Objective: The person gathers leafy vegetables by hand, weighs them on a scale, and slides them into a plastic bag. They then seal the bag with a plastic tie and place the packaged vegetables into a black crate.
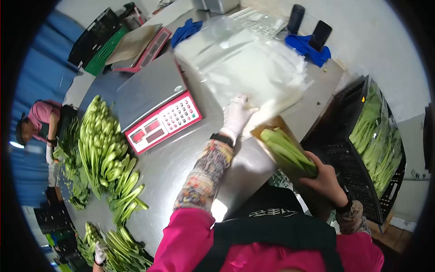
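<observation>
My left hand (236, 117), in a white glove, lies at the near edge of a pile of clear plastic bags (253, 68). Its thumb is spread away from the fingers, and I see nothing gripped in it. With its thumb on the near side, my right hand (327, 180) grips a brown open-topped holder (259, 132). Leafy green stalks (286, 147) lie inside this holder, which tilts at the table's edge. The holder's underside and some of my right fingers are hidden.
A red-framed scale (158, 102) stands left of the bags, beside piled greens (102, 145) on the metal table (158, 181). To the right, a black crate (369, 181) holds bagged greens (376, 136). Another person (43, 120) stands far left; a co-worker's gloved hand (100, 253) touches greens below.
</observation>
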